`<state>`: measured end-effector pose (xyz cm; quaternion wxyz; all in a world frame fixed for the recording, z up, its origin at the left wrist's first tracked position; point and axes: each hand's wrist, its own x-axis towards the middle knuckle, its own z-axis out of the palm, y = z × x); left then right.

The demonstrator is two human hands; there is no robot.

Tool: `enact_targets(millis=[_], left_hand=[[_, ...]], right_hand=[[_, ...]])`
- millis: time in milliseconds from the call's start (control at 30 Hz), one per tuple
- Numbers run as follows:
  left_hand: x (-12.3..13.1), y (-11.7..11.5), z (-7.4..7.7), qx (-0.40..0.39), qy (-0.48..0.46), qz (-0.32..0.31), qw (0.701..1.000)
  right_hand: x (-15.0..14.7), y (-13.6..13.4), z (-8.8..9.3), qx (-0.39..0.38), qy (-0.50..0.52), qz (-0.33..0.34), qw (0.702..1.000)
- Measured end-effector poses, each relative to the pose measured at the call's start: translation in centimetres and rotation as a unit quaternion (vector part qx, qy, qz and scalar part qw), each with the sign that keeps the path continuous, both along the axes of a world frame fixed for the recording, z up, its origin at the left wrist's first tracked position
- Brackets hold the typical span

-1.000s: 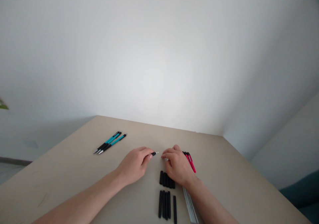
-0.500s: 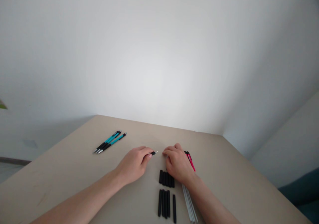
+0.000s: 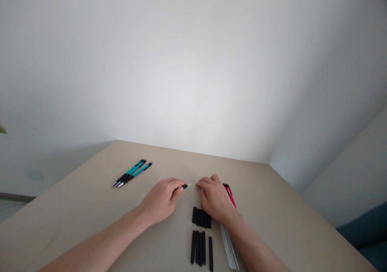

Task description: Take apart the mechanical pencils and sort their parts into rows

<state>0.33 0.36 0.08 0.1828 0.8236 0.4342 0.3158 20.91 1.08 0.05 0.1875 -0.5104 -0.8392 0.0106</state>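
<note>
My left hand (image 3: 165, 199) is closed in a pinch around a pen part (image 3: 185, 186). Only its black end and a small silvery tip stick out, pointing right; the rest is hidden in the fingers. Just to the right, my right hand (image 3: 214, 195) is bent over the table with thumb and fingers curled together. Whatever it may hold is hidden. Beneath its palm edge lies a row of short black tubes (image 3: 198, 216), partly covered. Red pen parts with black clips (image 3: 231, 195) lie beyond its outer side. Thin whitish refills (image 3: 229, 248) run under my right wrist.
Several longer black tubes (image 3: 198, 248) lie in a row at the near edge, one slightly apart. Turquoise and black pens (image 3: 133, 173) rest at the left back of the beige table (image 3: 90, 195). A white wall (image 3: 181, 82) stands behind the table.
Both hands keep nearly the same pose and place. The whole view has shifted very slightly; nothing on the table has visibly been moved.
</note>
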Motion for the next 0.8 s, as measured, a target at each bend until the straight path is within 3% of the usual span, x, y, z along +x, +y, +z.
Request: enact_targets(millis=[467,667,800], left_hand=[[-0.1,0.0,0.0,-0.005,0.002,-0.004,1.0],[0.2,-0.3,0.4,-0.022,0.003,-0.043,0.999],[0.4,-0.4,0.3,-0.032,0.029,-0.068,0.997]], right_hand=[[0.1,0.1,-0.1,0.023,0.049,0.015,0.998],[-0.7,-1.4,1.3,0.026,0.118,0.128,0.984],[-1.1,-1.7,1.3,-0.008,0.115,0.14,0.983]])
